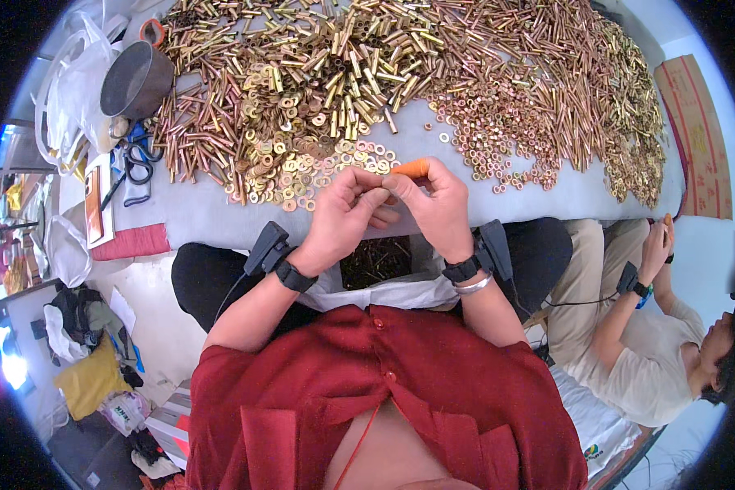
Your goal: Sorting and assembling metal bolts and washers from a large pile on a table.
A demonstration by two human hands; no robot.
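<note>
My left hand point(345, 211) and my right hand point(434, 204) meet fingertip to fingertip at the near edge of the table. Both are closed in a pinch, and whatever lies between the fingers is too small or hidden to make out. An orange covering wraps my right index finger. Just beyond my hands lie loose yellowish flat washers point(290, 175). Farther back is a heap of brass-coloured metal tubes point(359, 73). To the right of my hands small metal nuts point(498, 147) are spread out. Below my wrists, a white-lined container point(376, 263) between my legs holds dark metal parts.
A dark metal pot point(137, 80), scissors point(139, 167) and white plastic bags point(77, 90) sit at the table's left. More long metal pieces point(547, 57) cover the right side. A co-worker point(653, 359) sits close on my right, hands at the table edge. Cardboard point(696, 135) stands far right.
</note>
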